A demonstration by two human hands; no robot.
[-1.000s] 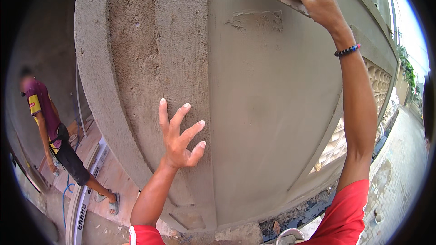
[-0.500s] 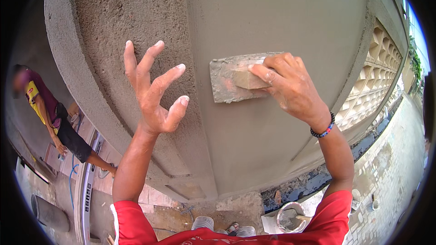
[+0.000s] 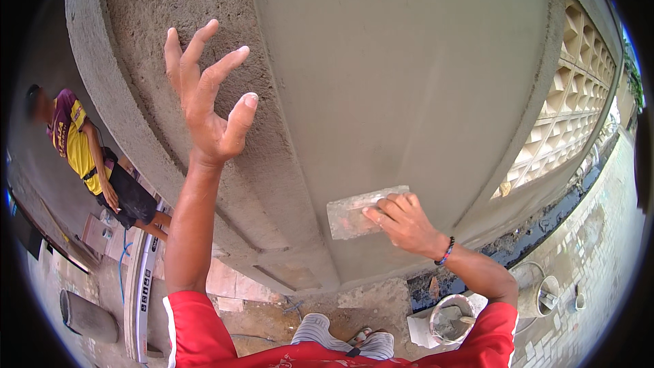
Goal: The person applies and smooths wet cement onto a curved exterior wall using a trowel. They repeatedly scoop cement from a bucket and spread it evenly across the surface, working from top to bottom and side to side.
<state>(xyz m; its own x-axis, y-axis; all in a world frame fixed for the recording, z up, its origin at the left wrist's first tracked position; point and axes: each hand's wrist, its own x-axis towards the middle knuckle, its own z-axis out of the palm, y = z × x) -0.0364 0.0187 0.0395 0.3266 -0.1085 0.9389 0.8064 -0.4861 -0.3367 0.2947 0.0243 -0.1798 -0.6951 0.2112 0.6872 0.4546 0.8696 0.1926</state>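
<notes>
My right hand (image 3: 407,226) grips a plastering float (image 3: 354,215), a flat rectangular blade smeared with grey mortar. Its face lies against the lower part of the smooth, wet-looking plastered wall (image 3: 402,82). The float's handle is mostly covered by my fingers. Raised at the left, my left hand (image 3: 208,99) has its fingers spread and holds nothing. It is in front of the rough plastered pillar (image 3: 136,27); whether the fingertips touch it I cannot tell.
A pale lattice block window (image 3: 569,95) is set in the wall at right. Below stand a mortar bucket (image 3: 452,320) and another bucket (image 3: 538,289) by a dark wet strip. Another person (image 3: 85,150) stands at far left, near a long level-like bar (image 3: 139,300) and a grey cylinder (image 3: 88,315).
My right hand has brought the float down the wall. My left hand has shifted up and slightly left, still spread. The other person has turned and stands more upright.
</notes>
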